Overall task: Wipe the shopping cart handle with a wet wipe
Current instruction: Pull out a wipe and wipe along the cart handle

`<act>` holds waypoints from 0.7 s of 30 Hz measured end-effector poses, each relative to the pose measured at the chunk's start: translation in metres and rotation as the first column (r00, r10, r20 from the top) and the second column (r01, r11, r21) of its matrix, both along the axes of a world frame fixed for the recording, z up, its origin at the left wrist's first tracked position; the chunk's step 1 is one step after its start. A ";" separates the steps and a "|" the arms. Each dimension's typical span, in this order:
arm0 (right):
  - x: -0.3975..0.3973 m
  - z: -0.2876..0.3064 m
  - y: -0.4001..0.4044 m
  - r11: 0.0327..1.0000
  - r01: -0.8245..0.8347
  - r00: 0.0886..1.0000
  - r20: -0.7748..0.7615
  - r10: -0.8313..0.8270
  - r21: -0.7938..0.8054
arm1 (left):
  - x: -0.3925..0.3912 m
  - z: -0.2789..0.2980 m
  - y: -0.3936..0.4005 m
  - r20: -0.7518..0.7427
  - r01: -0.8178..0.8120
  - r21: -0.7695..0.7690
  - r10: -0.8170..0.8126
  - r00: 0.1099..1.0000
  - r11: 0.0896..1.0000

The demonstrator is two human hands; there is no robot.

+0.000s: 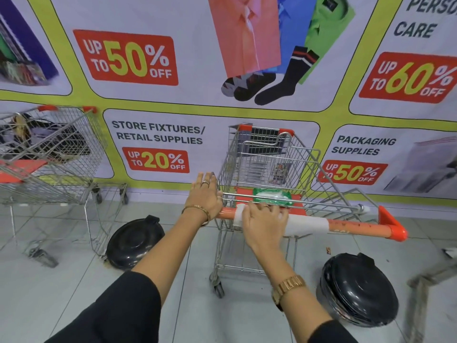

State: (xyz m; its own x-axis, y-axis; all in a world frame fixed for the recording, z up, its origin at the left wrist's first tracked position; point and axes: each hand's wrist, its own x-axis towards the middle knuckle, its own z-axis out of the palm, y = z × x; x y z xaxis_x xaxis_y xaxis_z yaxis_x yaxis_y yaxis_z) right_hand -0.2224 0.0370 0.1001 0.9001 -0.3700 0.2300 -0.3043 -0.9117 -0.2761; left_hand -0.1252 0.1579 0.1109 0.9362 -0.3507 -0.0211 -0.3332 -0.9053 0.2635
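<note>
A metal shopping cart [267, 154] stands in front of me with an orange handle [356, 226] running left to right. A white wet wipe [306, 225] lies draped along the middle of the handle. My right hand [263, 225] presses flat on the wipe's left part, fingers spread over the bar. At the handle's left end my left hand [205, 194] rests with its fingers stretched out and apart, holding nothing. A green pack of wipes [270, 195] lies on the cart's child seat just behind the handle.
Two black bin lids [134, 241] [358, 288] lie on the tiled floor on either side of the cart. A second cart [49, 154] holding dark items stands at the left. A printed sale banner [158, 137] covers the wall behind.
</note>
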 end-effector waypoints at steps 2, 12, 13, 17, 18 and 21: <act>0.006 0.002 0.020 0.998 -0.066 0.998 -0.011 0.066 0.018 | -0.001 -0.001 0.001 0.006 -0.011 0.000 0.011 1.000 1.000; -0.006 0.003 -0.018 0.999 0.040 0.998 -0.057 -0.038 0.032 | -0.006 0.000 -0.005 0.000 -0.046 -0.055 0.046 0.999 0.997; -0.003 0.005 -0.009 0.999 0.019 0.997 -0.069 -0.017 0.027 | -0.006 0.001 -0.005 -0.012 -0.056 -0.077 0.055 0.998 0.995; -0.001 0.005 0.018 0.994 -0.112 0.992 -0.051 0.113 0.017 | -0.004 0.005 0.001 -0.114 -0.102 -0.224 0.078 0.990 0.969; -0.002 0.005 0.015 0.991 -0.130 0.990 -0.048 0.130 0.021 | -0.003 0.005 0.004 -0.143 -0.117 -0.252 0.083 0.986 0.961; -0.009 0.004 -0.004 0.991 -0.127 0.992 -0.011 0.128 0.034 | -0.002 0.003 0.008 -0.192 -0.148 -0.247 0.101 0.976 0.958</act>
State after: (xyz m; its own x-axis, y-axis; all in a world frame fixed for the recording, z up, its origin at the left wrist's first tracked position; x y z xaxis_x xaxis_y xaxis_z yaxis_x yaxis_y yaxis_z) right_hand -0.2319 0.0327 0.1039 0.9432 -0.2592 0.2077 -0.1897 -0.9337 -0.3039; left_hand -0.1275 0.1657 0.1141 0.9624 -0.2466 -0.1136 -0.1491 -0.8298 0.5377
